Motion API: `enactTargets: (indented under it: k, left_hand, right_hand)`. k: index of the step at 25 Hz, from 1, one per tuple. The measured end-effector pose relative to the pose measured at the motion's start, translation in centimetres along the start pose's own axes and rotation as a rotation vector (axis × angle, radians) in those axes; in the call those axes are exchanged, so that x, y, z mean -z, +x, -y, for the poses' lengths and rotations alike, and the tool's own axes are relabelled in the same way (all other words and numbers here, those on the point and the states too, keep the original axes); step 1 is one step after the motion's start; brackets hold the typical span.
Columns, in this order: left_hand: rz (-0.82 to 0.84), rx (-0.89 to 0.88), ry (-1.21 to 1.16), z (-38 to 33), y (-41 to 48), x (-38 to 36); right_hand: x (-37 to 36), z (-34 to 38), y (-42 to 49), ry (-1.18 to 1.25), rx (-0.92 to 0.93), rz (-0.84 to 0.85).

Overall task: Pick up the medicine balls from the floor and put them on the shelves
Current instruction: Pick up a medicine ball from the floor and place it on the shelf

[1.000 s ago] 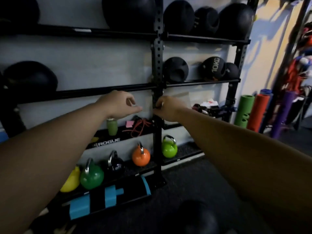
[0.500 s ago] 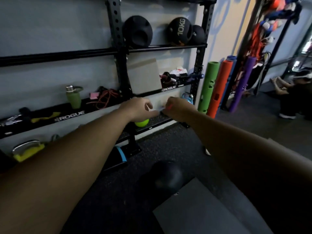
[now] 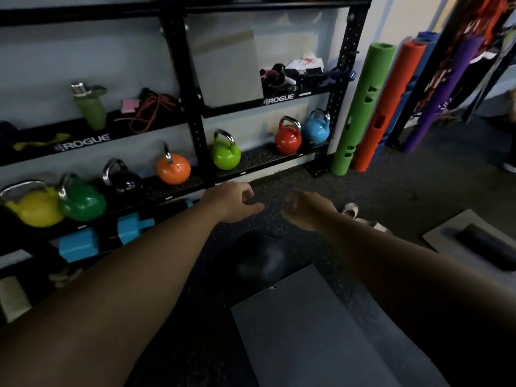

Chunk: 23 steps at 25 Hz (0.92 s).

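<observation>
A black medicine ball (image 3: 261, 261) lies on the dark rubber floor, touching the corner of a grey mat (image 3: 321, 331). My left hand (image 3: 233, 202) and my right hand (image 3: 305, 209) are stretched out above and beyond it, a short gap between them. Both hands hold nothing and their fingers are loosely curled and apart. The black shelf rack (image 3: 195, 127) stands against the wall just behind the hands. Its upper shelves with the other medicine balls are out of view.
The lowest shelf carries several coloured kettlebells (image 3: 226, 155). Under it lies a blue and black bag (image 3: 106, 236). Green (image 3: 360, 107) and orange foam rollers lean at the rack's right end. A second grey mat with a black pad (image 3: 485, 244) lies at right, beside pale shoes (image 3: 351, 210).
The view has tilted down from the upper shelves to the floor. Both hands have dropped from shelf height toward the floor, and the ball now lies just below them.
</observation>
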<state>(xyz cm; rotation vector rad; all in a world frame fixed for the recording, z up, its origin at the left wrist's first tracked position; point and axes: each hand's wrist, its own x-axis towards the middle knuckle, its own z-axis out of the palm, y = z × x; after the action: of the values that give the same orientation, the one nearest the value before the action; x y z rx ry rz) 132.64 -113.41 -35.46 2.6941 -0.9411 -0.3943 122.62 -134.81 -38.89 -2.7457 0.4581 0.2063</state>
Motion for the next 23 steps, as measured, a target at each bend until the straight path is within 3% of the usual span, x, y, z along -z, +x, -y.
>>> enactTargets:
  k: [6,15,19,23]
  left_hand:
    - [0.031,0.139,-0.034,6.1,3.6,-3.8]
    - [0.122,0.211,-0.230,14.6,21.6,-11.9]
    - [0.190,0.266,-0.279,19.0,27.7,-19.1]
    - [0.188,0.481,-0.460,24.2,34.2,-30.2]
  right_hand:
    - [-6.2,0.1,7.8,-0.034,0.064,0.122]
    - [-13.2,-2.9,25.3,-0.119,-0.006,0.227]
    - [-19.3,-6.2,32.8,-0.113,-0.010,0.285]
    - [-30.3,-11.7,39.8,-0.071,-0.054,0.362]
